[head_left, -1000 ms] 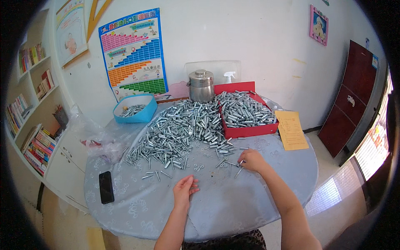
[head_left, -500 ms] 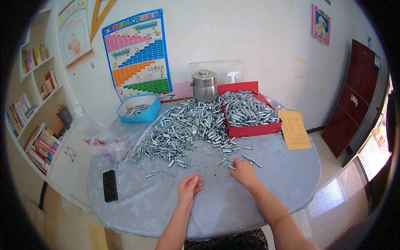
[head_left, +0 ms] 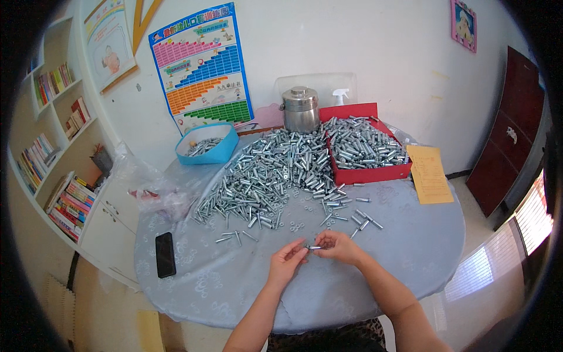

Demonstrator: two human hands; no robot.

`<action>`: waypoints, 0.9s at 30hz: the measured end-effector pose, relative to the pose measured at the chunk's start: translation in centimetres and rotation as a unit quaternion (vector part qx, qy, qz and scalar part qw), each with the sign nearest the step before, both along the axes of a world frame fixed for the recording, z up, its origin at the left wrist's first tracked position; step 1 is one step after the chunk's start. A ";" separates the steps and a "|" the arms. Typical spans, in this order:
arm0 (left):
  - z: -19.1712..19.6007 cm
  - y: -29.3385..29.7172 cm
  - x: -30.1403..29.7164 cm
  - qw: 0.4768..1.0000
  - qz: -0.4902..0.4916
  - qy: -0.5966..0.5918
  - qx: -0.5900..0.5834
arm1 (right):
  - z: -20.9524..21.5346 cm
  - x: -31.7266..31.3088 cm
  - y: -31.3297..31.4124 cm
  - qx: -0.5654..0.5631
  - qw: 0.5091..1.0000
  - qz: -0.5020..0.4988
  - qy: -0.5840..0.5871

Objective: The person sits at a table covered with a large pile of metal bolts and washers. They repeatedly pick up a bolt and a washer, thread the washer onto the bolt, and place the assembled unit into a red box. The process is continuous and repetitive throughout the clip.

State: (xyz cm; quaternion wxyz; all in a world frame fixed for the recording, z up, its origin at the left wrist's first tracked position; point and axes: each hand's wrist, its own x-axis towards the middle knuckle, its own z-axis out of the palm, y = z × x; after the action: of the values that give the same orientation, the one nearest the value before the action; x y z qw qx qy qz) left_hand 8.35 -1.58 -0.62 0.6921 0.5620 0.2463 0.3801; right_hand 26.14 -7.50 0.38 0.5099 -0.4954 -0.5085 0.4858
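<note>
Just above the near part of the table, my right hand pinches a short silvery metal bolt that points left. My left hand meets it there, thumb and fingertips closed at the bolt's left end. Whatever tiny piece lies between those fingertips is too small to make out. Beyond the hands, a large heap of similar bolts and metal sleeves covers the table's far middle. Several small washers lie loose at its near edge. A few stray bolts rest right of them, and others sit to the left.
A red box full of metal parts stands right of the heap, beside a yellow paper. Farther left are a blue bin, clear plastic bags and a black phone. Behind the heap stands a steel pot.
My right hand has left the stray bolts and come inward with one bolt. My left hand has moved toward it and closed its fingertips at the bolt's end. The view has shifted slightly.
</note>
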 end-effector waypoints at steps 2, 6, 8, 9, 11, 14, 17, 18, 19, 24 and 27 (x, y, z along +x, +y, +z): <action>-0.3 0.2 -0.1 1.000 -0.010 0.001 -0.003 | -0.5 -0.2 0.0 0.013 1.000 0.016 -0.010; 0.1 0.1 -0.3 0.997 0.049 -0.022 -0.060 | -0.4 -0.7 0.0 -0.016 0.999 -0.036 0.005; 0.1 0.6 -0.5 0.990 0.095 -0.039 -0.093 | -0.4 -0.3 0.0 -0.025 0.996 -0.078 0.036; 0.1 0.9 -0.6 0.986 0.119 -0.047 -0.110 | -0.3 -0.2 0.0 -0.019 0.997 -0.077 -0.004; -0.2 1.2 -0.8 0.983 0.128 -0.057 -0.121 | -0.1 0.1 -0.1 -0.005 0.994 -0.075 -0.085; -0.4 1.2 -0.6 0.981 0.133 -0.071 -0.125 | -0.3 -0.3 -0.1 0.026 0.991 -0.061 -0.113; -0.4 1.1 -0.6 0.982 0.123 -0.066 -0.126 | -0.4 -0.7 -0.2 0.040 0.991 -0.090 -0.089; -0.3 1.1 -0.7 0.983 0.118 -0.062 -0.126 | -0.3 -0.8 -0.2 0.041 0.989 -0.105 -0.093; -0.2 1.0 -0.6 0.984 0.114 -0.061 -0.126 | -0.2 -0.8 -0.3 0.042 0.987 -0.121 -0.098; -0.1 0.7 -0.4 0.987 0.104 -0.038 -0.116 | -0.2 -0.7 -0.2 0.055 0.978 -0.142 -0.145; -0.1 0.5 -0.4 0.988 0.103 -0.032 -0.111 | -0.2 -0.7 -0.2 0.078 0.976 -0.135 -0.154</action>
State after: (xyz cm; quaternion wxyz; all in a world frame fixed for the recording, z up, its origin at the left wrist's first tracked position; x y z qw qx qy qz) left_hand 7.97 -1.05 -0.69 0.7146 0.4409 0.3216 0.4376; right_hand 25.43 -7.69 0.19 0.5238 -0.5869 -0.5454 0.2893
